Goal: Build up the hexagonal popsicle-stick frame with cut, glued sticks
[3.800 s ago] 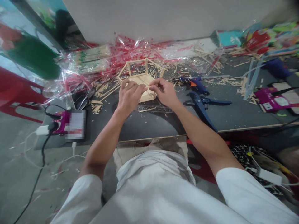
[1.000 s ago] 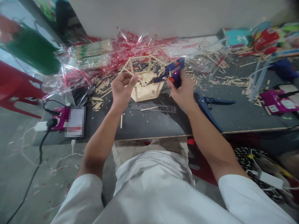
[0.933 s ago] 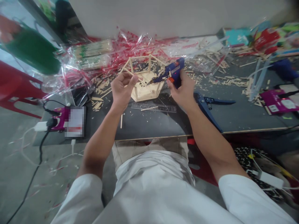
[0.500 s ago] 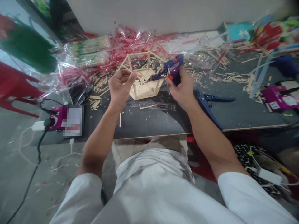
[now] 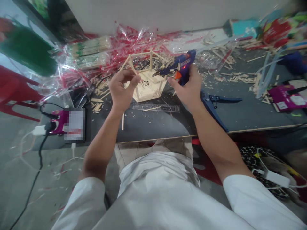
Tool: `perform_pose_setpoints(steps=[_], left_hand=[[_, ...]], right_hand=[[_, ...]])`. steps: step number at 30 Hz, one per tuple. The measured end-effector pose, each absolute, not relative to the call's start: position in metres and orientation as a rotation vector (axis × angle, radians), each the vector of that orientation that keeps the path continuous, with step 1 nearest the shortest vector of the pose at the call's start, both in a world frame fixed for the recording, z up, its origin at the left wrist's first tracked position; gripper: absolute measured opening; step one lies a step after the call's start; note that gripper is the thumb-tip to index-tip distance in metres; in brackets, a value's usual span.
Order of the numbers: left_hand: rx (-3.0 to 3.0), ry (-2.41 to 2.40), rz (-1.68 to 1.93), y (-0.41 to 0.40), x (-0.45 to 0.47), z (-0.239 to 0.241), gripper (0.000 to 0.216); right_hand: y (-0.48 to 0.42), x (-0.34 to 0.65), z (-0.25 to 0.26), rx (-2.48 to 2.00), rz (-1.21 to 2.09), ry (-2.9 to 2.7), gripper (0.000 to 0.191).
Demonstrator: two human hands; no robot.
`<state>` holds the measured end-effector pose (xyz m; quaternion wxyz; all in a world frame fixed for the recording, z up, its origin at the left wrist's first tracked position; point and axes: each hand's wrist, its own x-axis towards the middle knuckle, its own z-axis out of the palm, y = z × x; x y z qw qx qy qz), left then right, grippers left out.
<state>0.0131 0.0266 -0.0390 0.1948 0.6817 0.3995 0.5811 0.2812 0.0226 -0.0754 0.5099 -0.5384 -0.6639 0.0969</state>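
Observation:
A hexagonal frame of thin wooden sticks stands on the dark board. My left hand pinches a short wooden stick just in front of the frame's left side. My right hand grips a blue glue gun with an orange trigger. Its nozzle points left, a little above and to the right of the stick's end, over the frame.
Blue cutting pliers lie right of my right hand. A clear ruler lies in front of the frame. Crumpled red-and-clear wrapping, stick packs and offcuts cover the back. Purple devices with cables sit at both ends.
My right hand left the stick and picked up the glue gun. In the last second the gun's nozzle has drawn back up and to the right of the stick in my left hand.

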Motion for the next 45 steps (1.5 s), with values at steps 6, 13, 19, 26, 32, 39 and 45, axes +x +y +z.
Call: perform_pose_setpoints(steps=[6,13,19,26,32,39,45], left_hand=[[2.419,1.155,1.466,0.023,0.005,-0.039,0.021],[2.625,1.098,1.299,0.018,0.007,-0.040,0.018],[2.585,1.082,1.231,0.019,0.005,-0.037,0.019],[2.424,1.109,1.252,0.019,0.008,-0.034,0.018],[2.473,1.118,1.238,0.017,0.009,-0.034,0.021],[2.558,1.135,1.240,0.017,0.009,-0.038,0.021],[2.543,1.136,1.392,0.020,0.012,-0.042,0.015]], right_hand=[[0.021,0.281,-0.068,-1.256,0.181,-1.509,0.045],[0.019,0.284,-0.065,-1.283,0.169,-1.566,0.037],[0.021,0.288,-0.066,-1.258,0.088,-1.592,0.034],[0.026,0.296,-0.071,-1.304,0.078,-1.617,0.038],[0.027,0.297,-0.073,-1.330,0.063,-1.630,0.042],[0.024,0.298,-0.070,-1.372,0.078,-1.624,0.038],[0.027,0.304,-0.065,-1.324,0.025,-1.559,0.036]])
